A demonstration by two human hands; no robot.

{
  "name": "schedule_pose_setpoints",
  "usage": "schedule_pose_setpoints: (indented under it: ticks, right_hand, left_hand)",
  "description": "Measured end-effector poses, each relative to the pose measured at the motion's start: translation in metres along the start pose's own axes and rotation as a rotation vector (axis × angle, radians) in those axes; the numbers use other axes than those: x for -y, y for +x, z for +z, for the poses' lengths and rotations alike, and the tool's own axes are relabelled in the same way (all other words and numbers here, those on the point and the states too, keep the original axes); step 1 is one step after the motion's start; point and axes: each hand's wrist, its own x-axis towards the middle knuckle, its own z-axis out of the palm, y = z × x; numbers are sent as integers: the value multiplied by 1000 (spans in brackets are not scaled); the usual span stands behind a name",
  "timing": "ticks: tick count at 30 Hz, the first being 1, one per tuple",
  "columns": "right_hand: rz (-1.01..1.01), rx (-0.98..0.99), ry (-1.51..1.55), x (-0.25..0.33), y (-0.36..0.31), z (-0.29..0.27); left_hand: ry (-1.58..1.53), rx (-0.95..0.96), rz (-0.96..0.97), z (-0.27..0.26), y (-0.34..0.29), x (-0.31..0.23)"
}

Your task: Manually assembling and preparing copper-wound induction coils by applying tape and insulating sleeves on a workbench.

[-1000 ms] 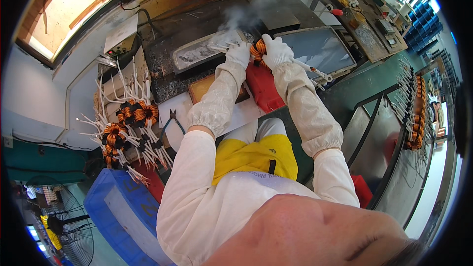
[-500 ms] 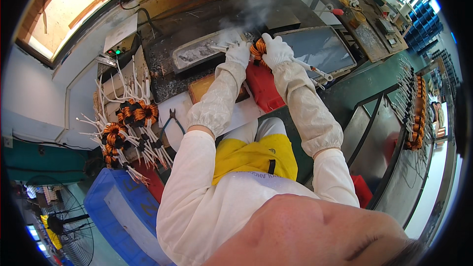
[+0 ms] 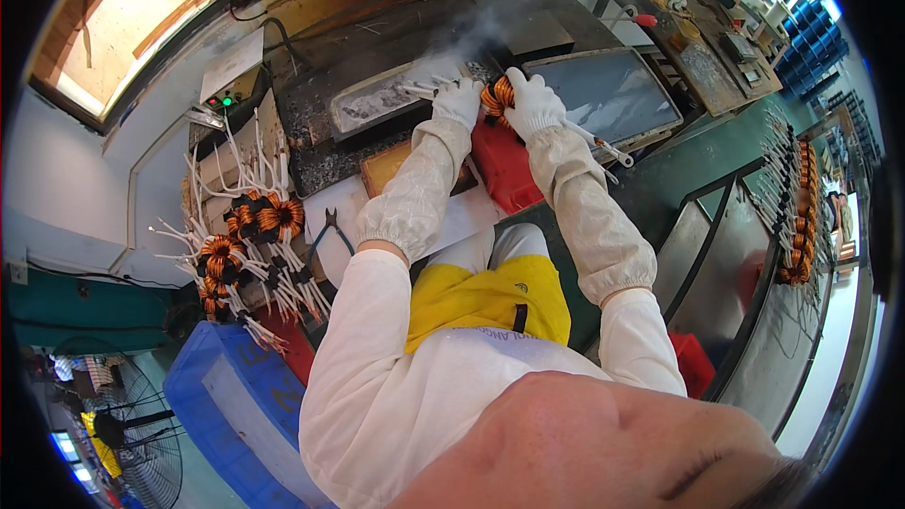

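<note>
A copper-wound ring coil [image 3: 497,100] with white-sleeved leads is held up between my two gloved hands. My right hand [image 3: 537,106] is closed round the right side of the coil, and leads stick out below that hand. Around the leads on the other side, my left hand [image 3: 458,102] is closed. The tips of those leads point left over a narrow, smoking metal trough [image 3: 377,99] with a silvery, crusted surface. Both hands wear white gloves, and fingers hide part of the coil.
Right of my hands lies a wide tray [image 3: 608,94] of grey liquid. A red bin [image 3: 504,170] sits below the coil. On the left are pliers [image 3: 330,231], a pile of coils [image 3: 240,236] and a blue crate [image 3: 236,405]. More coils [image 3: 799,212] line a rack at right.
My right hand has shifted slightly right and down, and the leads below it have swung a little. My left hand has barely moved, still gripping the leads. Smoke has changed shape.
</note>
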Motion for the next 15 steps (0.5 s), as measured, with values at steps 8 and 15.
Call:
schedule_pose_setpoints:
  ticks: [8,15]
  right_hand:
    - [-63,15,52,-7,-1,0]
    - [-124,34,236,-23,-4,-8]
  left_hand:
    - [9,-34,5,-2,-2,-1]
    - [9,-103,38,4,-4,3]
